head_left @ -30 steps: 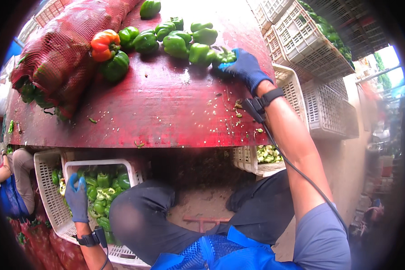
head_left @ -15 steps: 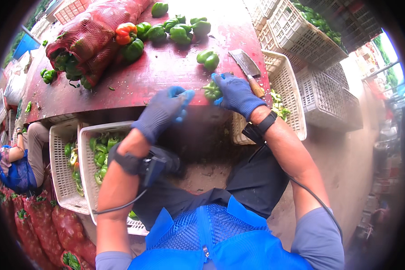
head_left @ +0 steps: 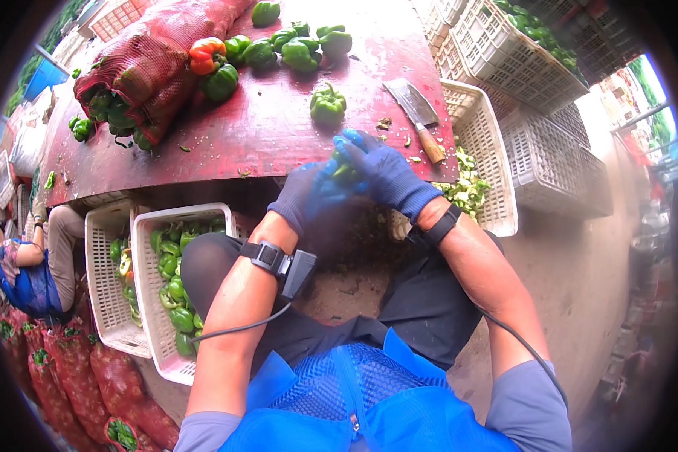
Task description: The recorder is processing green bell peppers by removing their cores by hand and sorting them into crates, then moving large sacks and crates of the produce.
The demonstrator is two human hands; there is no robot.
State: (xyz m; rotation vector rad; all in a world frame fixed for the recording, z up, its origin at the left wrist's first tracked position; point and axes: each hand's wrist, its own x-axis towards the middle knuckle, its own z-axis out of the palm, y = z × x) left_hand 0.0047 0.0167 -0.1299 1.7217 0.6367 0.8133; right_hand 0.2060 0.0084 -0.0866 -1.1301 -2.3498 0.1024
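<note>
Grip of left hand point(head_left: 307, 188) and right hand point(head_left: 388, 169) pinches a green pepper point(head_left: 345, 173), two o'clock from left, nine from right.

Red tabletop point(head_left: 256, 128), red mesh sack point(head_left: 154, 56), green peppers point(head_left: 328, 106), 1 orange pepper point(head_left: 206, 57), 1 cleaver point(head_left: 413, 105)

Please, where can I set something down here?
Mostly bare: the red table between the mesh sack and the lone green pepper; also between the pepper cluster and the knife. Crowded: within that cluster, left of the knife among scraps, and the near edge by the held pepper.
</note>
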